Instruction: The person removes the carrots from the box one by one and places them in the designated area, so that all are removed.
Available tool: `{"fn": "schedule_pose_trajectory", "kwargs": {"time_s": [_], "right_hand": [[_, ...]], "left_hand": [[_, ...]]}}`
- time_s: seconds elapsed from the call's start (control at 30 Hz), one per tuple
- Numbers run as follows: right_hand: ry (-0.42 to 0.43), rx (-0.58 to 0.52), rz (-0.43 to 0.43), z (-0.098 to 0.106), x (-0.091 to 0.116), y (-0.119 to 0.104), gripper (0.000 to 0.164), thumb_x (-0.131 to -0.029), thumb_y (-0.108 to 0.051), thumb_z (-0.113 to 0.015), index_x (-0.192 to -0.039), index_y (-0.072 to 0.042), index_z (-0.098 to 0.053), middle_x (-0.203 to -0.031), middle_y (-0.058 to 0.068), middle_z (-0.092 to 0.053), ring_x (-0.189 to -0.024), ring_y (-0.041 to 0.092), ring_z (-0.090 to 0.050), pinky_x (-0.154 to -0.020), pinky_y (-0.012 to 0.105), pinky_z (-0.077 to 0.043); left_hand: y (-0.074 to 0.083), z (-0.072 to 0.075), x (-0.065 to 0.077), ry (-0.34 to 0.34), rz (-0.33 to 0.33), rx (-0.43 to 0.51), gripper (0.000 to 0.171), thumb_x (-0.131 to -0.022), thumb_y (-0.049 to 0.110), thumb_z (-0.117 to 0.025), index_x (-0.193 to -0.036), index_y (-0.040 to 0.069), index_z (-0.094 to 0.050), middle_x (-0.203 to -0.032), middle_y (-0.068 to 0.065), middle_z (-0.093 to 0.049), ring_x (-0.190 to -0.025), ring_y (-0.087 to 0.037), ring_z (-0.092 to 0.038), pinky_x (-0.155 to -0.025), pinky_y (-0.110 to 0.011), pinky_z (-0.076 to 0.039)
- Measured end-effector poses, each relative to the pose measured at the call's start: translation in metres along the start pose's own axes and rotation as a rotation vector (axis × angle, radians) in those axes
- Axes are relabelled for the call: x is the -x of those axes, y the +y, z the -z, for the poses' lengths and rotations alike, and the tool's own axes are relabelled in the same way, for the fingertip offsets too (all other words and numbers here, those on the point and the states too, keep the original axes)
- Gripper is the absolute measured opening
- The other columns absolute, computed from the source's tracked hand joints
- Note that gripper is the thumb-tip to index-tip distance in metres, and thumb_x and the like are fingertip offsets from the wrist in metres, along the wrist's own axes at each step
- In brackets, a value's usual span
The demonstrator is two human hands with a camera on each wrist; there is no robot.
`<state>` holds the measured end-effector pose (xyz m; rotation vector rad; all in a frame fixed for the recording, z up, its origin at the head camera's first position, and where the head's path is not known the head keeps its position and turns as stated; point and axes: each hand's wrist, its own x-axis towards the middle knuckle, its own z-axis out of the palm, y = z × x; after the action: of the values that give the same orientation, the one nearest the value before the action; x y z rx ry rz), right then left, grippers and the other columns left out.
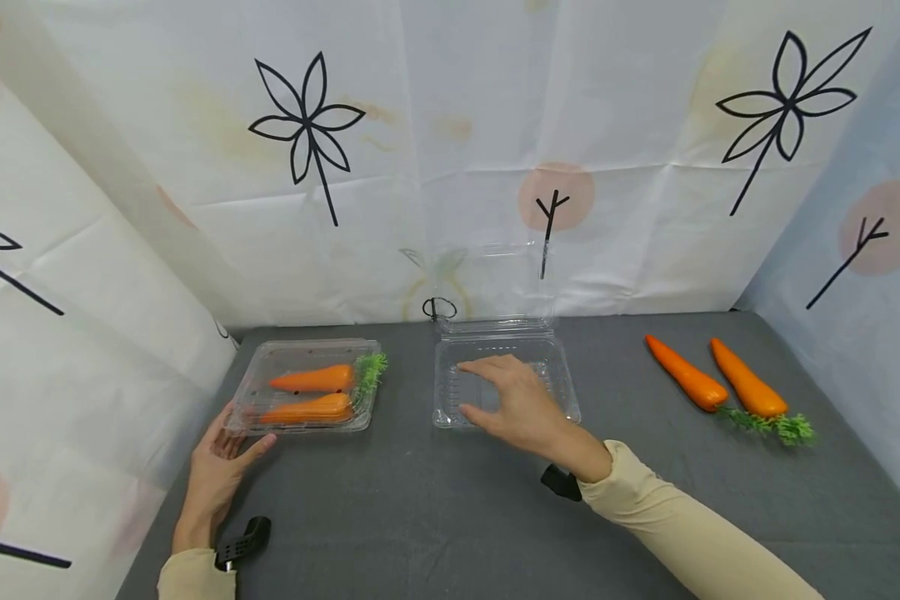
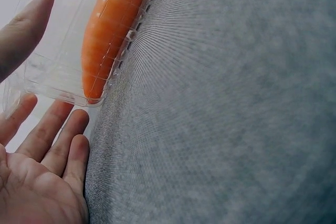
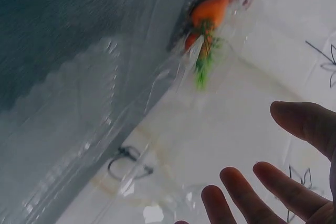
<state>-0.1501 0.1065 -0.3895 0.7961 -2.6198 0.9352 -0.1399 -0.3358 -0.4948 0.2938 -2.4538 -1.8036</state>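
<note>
At the left of the table sits a closed clear plastic box (image 1: 255,417) with two orange carrots inside, one (image 1: 315,379) behind the other (image 1: 307,410). Green leaves (image 1: 370,375) show at the box's right end. My left hand (image 1: 216,467) is at its near left corner, fingers straight along the side and thumb apart; in the left wrist view the fingertips (image 2: 79,119) are right at the box's end. Over a second clear box (image 1: 450,408), its lid (image 1: 495,283) raised at the back, hovers my right hand (image 1: 521,404), fingers extended and holding nothing.
Two loose carrots (image 1: 686,373) with green tops (image 1: 791,429) lie side by side at the right of the grey table (image 1: 390,517). A white patterned cloth (image 1: 450,167) rises along the back edge and both sides.
</note>
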Motion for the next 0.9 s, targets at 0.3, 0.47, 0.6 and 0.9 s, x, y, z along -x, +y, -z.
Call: {"fn": "schedule_pose_trajectory", "kwargs": {"time_s": [0.3, 0.47, 0.6, 0.9], "right_hand": [[-0.201, 0.000, 0.051, -0.040, -0.035, -0.028, 0.052, -0.091, -0.028, -0.079, -0.138, -0.011, -0.063, -0.132, 0.008, -0.063, -0.121, 0.027, -0.058, -0.099, 0.047, -0.051], [-0.282, 0.023, 0.064, -0.063, -0.053, -0.041, 0.054, -0.092, -0.032, -0.078, -0.139, -0.011, -0.062, -0.135, 0.007, -0.061, -0.123, 0.024, -0.057, -0.101, 0.040, -0.051], [-0.323, 0.041, 0.059, -0.078, -0.064, -0.048, 0.049, -0.091, -0.033, -0.079, -0.134, -0.012, -0.067, -0.130, 0.004, -0.064, -0.120, 0.020, -0.058, -0.100, 0.034, -0.050], [-0.322, 0.083, 0.067, -0.105, -0.072, -0.053, 0.033, -0.091, -0.031, -0.080, -0.118, -0.014, -0.074, -0.117, 0.000, -0.068, -0.109, 0.016, -0.061, -0.099, 0.030, -0.049]], "left_hand": [[0.001, -0.001, -0.001, 0.018, 0.041, -0.014, 0.098, -0.090, 0.018, -0.081, -0.164, 0.031, -0.018, -0.167, -0.013, -0.022, -0.153, -0.030, -0.021, -0.123, -0.034, -0.021], [0.001, -0.001, -0.003, 0.014, 0.044, 0.033, 0.098, -0.089, 0.014, -0.081, -0.164, 0.030, -0.018, -0.167, -0.011, -0.022, -0.153, -0.028, -0.020, -0.124, -0.037, -0.017], [-0.001, 0.001, -0.004, 0.002, 0.040, 0.079, 0.097, -0.090, 0.011, -0.080, -0.164, 0.029, -0.020, -0.167, -0.009, -0.023, -0.153, -0.027, -0.020, -0.124, -0.034, -0.018], [0.000, 0.001, -0.003, -0.006, 0.039, 0.127, 0.095, -0.090, 0.008, -0.079, -0.164, 0.028, -0.021, -0.168, -0.007, -0.021, -0.154, -0.024, -0.018, -0.124, -0.030, -0.017]]}}
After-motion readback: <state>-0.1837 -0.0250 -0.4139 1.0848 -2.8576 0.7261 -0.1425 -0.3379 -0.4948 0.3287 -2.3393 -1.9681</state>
